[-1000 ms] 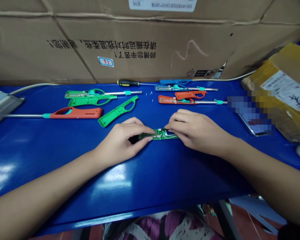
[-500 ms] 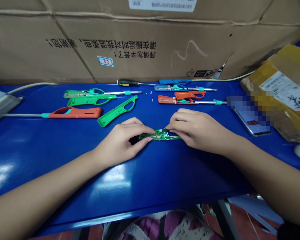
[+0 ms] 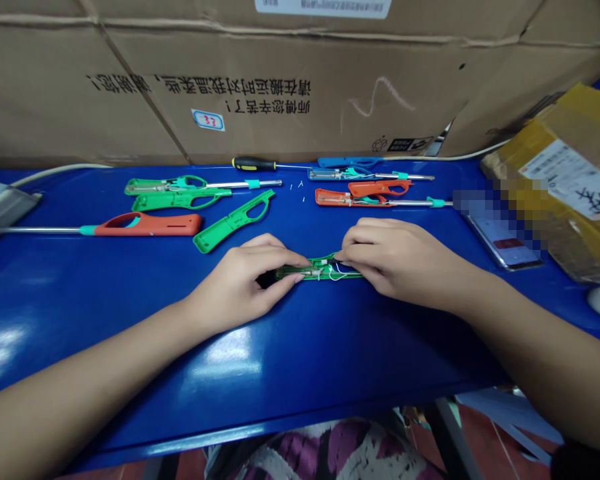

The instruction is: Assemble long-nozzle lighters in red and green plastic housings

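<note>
An opened green lighter half (image 3: 325, 273) lies on the blue table in front of me, its inner parts and thin white wires showing. My left hand (image 3: 253, 275) pinches its left end between thumb and fingers, around the clear fuel tank (image 3: 297, 271). Over the right part, my right hand (image 3: 390, 260) is closed with thumb and fingertips together on a small black part (image 3: 335, 261) beside the white wires. The lighter's right end is hidden under that hand. An empty green shell half (image 3: 233, 223) lies just beyond my left hand.
Opened green (image 3: 163, 187), blue (image 3: 335, 175) and orange (image 3: 347, 199) lighters lie farther back. A whole orange lighter (image 3: 150, 225) is at left, a screwdriver (image 3: 255, 164) near the large cardboard box (image 3: 260, 140). A phone (image 3: 507, 243) and taped carton (image 3: 575, 180) stand right.
My right fingertips have shifted slightly right with the small black part, and the white wires are bent differently. My left hand keeps its grip.
</note>
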`<state>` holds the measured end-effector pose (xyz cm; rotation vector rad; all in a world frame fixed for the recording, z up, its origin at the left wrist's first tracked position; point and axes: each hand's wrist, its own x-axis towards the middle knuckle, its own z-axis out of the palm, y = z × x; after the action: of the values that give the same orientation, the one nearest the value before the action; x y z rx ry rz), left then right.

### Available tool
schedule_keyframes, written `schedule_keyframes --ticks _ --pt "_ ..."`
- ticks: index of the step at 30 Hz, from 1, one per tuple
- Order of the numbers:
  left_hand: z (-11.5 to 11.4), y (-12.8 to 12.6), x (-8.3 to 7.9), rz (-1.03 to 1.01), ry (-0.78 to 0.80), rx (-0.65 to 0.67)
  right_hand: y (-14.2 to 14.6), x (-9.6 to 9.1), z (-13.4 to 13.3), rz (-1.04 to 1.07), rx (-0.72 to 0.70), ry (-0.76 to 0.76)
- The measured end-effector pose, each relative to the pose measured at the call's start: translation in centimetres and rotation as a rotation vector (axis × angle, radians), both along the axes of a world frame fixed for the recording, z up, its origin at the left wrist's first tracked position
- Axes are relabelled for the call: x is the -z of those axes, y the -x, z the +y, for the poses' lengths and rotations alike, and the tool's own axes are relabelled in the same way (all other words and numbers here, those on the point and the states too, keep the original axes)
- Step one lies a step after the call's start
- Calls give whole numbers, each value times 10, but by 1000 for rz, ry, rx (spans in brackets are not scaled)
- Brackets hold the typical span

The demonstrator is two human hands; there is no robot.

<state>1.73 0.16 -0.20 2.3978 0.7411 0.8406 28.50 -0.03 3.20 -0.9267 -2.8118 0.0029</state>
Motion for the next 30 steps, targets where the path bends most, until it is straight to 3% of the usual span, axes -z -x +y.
schedule_keyframes --ticks 17,30 --pt "0 -1 3 2 28 -11 5 3 -2 -98 18 -13" --pt "1 -1 2 -6 36 -2 4 10 0 67 26 7"
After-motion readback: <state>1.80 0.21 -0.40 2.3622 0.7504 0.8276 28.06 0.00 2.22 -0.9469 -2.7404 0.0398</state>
